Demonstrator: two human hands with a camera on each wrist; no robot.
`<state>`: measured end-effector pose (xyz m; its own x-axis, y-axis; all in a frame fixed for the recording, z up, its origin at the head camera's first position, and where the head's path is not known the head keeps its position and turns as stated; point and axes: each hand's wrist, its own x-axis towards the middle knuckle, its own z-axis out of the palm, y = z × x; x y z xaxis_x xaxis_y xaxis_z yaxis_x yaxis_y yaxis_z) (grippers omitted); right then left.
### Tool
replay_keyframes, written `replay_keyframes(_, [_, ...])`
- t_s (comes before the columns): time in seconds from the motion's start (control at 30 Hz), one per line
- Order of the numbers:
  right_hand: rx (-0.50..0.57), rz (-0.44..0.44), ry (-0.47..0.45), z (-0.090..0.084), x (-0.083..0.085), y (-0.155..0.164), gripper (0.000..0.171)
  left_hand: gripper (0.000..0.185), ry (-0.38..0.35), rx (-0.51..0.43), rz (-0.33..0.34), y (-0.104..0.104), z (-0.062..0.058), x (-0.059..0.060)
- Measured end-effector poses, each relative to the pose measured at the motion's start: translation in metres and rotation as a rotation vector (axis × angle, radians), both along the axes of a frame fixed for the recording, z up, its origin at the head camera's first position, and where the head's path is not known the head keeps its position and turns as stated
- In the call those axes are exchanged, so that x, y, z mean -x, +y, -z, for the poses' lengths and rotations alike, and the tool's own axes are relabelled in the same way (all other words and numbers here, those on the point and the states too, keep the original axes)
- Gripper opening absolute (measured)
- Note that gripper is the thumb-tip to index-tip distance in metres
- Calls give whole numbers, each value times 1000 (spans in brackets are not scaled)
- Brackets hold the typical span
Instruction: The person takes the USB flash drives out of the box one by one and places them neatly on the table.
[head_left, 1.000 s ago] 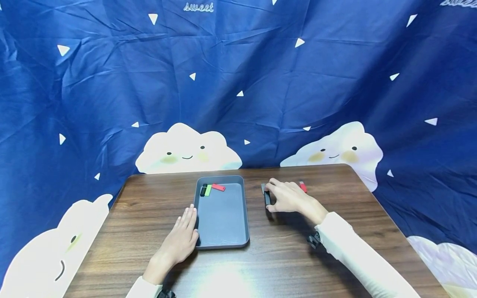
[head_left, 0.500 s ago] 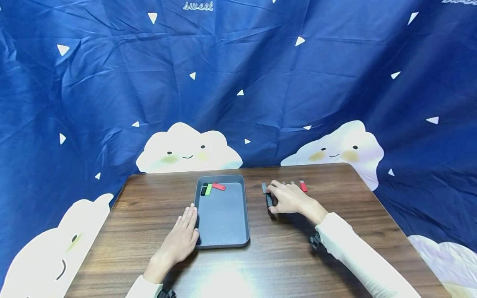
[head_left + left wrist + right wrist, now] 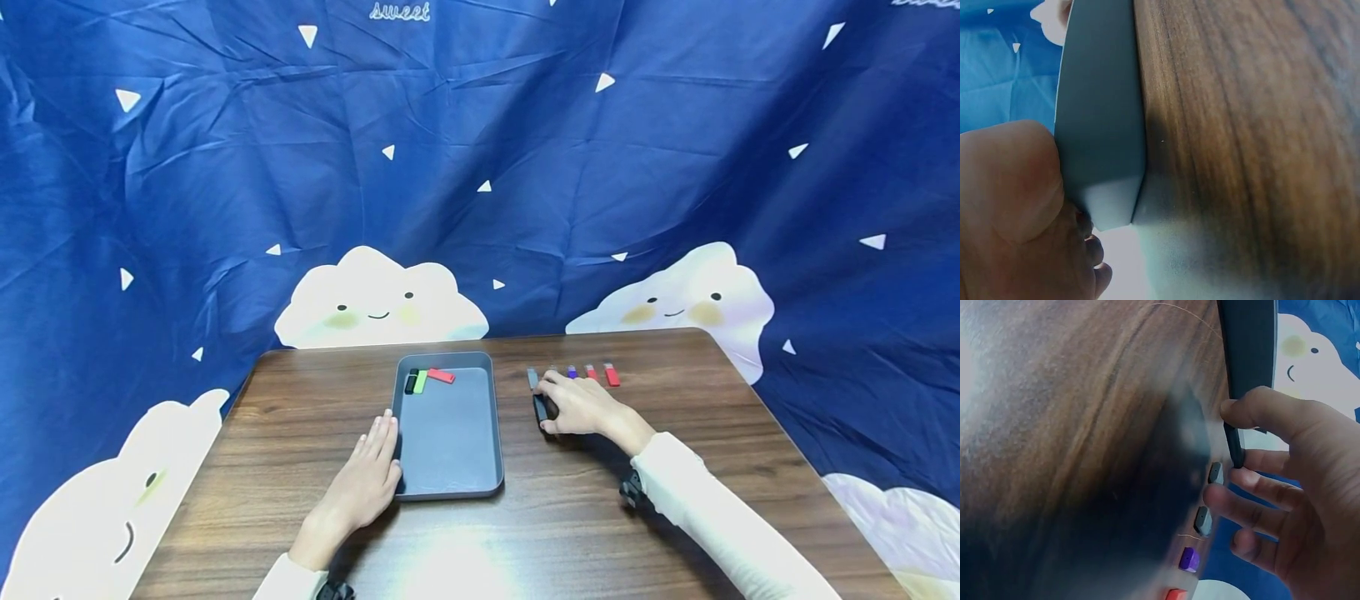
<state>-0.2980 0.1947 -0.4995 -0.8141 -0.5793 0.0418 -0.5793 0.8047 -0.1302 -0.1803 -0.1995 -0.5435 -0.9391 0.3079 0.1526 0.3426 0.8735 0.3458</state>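
**Lifting the black stick off the table, right side of the tray**

My right hand [image 3: 576,406] is curled over a small black stick [image 3: 539,408], thumb on its near end and index fingertip on the far end, as the right wrist view shows [image 3: 1233,445]. The stick lies near the middle of the table [image 3: 675,467], between the grey tray [image 3: 450,487] and the row of small pieces along the far edge. Whether it has left the wood I cannot tell.

My left hand [image 3: 369,479] lies flat, fingers straight, pressed against the tray's near left corner; it grips nothing. The left wrist view shows the palm against the tray wall [image 3: 1100,125].

Notes on doing this well:
- Pinch is end to end on a thin, smooth piece, so I judge it apt to pivot or pop out. Press evenly, lift straight up first.
- Other fingers hover close to the grey piece [image 3: 532,378] and the purple piece [image 3: 572,372]; keep them tucked so the row, including the two red pieces [image 3: 612,376], is not knocked.
- Tray already holds a black, a green [image 3: 420,382] and a red stick [image 3: 441,376] in its far left corner; the near floor is bare.
- Keep the left palm firm so the tray does not slide.
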Motion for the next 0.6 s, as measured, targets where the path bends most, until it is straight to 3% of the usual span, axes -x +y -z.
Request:
replay_keyframes(0.2, [15, 22, -43, 5, 1, 1, 56, 63, -26, 14, -12, 3, -7, -2])
replay_keyframes(0.6, [13, 10, -41, 10, 1, 1, 58, 63, -17, 1, -6, 2, -4, -1])
